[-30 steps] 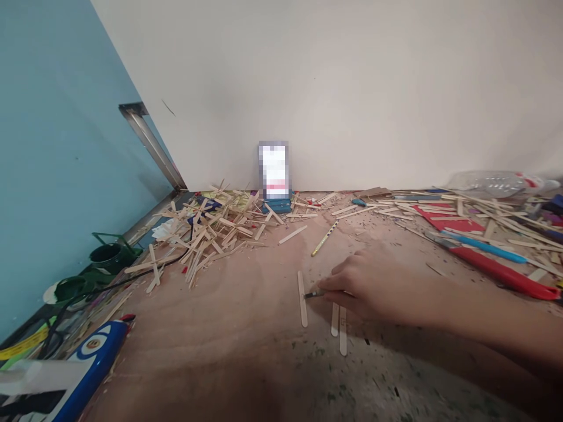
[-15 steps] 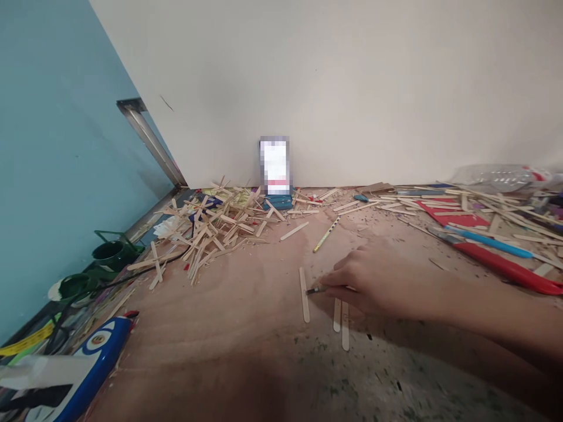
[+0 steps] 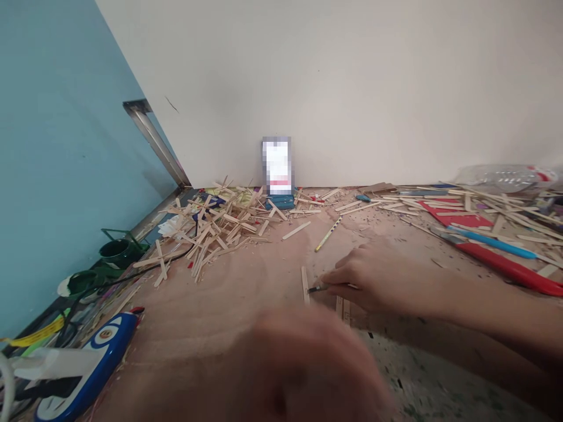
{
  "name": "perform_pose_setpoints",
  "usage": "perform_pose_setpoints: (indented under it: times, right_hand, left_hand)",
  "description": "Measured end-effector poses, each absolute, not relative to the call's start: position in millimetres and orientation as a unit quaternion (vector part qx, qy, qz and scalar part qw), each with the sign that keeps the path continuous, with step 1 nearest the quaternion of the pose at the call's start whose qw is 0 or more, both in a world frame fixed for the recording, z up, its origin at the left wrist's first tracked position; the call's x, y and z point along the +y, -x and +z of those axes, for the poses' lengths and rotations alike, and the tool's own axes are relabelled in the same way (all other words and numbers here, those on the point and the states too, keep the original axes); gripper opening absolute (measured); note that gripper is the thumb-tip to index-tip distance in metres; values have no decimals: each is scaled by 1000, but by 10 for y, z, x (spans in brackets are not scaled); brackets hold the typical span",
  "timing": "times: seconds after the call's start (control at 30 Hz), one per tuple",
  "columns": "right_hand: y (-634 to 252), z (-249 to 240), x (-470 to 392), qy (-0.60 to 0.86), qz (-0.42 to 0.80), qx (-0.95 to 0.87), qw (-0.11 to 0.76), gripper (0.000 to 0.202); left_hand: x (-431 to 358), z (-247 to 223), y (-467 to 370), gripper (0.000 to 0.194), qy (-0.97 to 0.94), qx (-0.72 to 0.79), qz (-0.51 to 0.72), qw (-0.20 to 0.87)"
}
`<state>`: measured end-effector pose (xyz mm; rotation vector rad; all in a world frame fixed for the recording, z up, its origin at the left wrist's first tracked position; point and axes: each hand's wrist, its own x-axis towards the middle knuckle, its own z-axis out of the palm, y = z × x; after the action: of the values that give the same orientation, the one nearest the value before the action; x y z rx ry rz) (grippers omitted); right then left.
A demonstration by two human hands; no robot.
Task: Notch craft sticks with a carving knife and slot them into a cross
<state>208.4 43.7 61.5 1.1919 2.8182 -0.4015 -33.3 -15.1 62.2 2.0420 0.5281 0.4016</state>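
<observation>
My right hand (image 3: 365,272) is closed in a pinch around a small blade (image 3: 317,288), whose dark metal tip points left. The tip touches or almost touches a craft stick (image 3: 304,280) lying lengthwise on the wooden table. Blurred by motion, my left hand (image 3: 308,366) is low in front, between the camera and that stick, covering its near end; I cannot make out its fingers. Two more craft sticks (image 3: 343,306) lie side by side under my right hand, partly hidden. A patterned pencil (image 3: 328,234) rests beyond the hands.
A heap of craft sticks (image 3: 224,225) lies at the back left. A lit phone (image 3: 278,167) leans on the wall. To the right are a red-handled knife (image 3: 505,266), a blue-handled tool (image 3: 497,241) and a plastic bottle (image 3: 497,177). At left sits a blue-and-white glue gun (image 3: 101,354).
My left hand has come into view from below and now covers the near end of the stick. My right hand with the blade stays at the stick. The view shifts slightly.
</observation>
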Motion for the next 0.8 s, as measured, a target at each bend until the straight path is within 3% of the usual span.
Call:
perform_pose_setpoints:
  times: [0.1, 0.17, 0.3, 0.8]
  right_hand:
    - [-2081, 642, 428, -377, -126, 917, 20, 27]
    - [-2074, 687, 415, -374, -118, 920, 17, 27]
    - [-2070, 765, 393, -374, -96, 922, 25, 30]
    - [-2057, 758, 485, -338, -100, 935, 46, 23]
  left_hand:
    - [230, 486, 412, 33, -836, 429, 227, 258]
    - [412, 383, 455, 37, -835, 460, 203, 222]
    - [468, 241, 443, 72, -853, 462, 121, 209]
    - [315, 212, 330, 80, -848, 494, 22, 190]
